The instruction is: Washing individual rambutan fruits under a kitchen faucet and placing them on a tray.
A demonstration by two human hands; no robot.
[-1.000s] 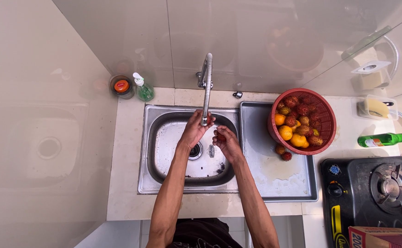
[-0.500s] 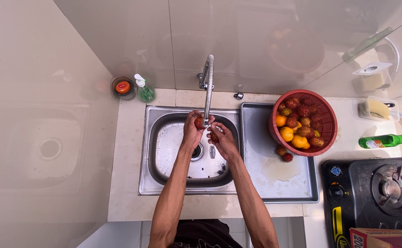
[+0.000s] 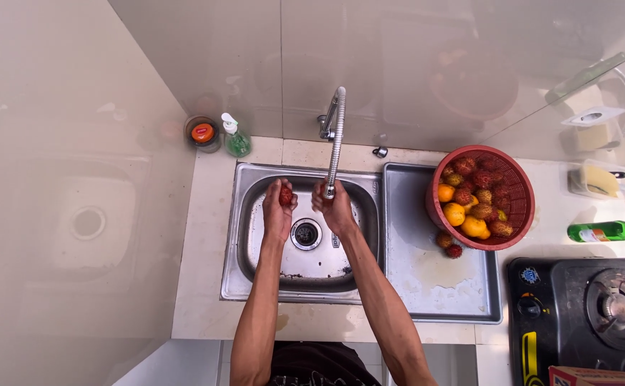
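sink [image 3: 255,271] under your hands | red basket [image 3: 516,207] of fruit right of sink, on drainboard | your right hand [image 3: 337,211] over sink at faucet [image 3: 335,154] tip, grip unclear | your left hand [image 3: 278,214] over sink, clasping small red fruit [image 3: 286,195]

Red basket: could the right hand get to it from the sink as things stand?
Probably yes. The right hand is at the faucet over the sink, and the red basket sits on the drainboard to its right with an open top. Nothing stands between them.
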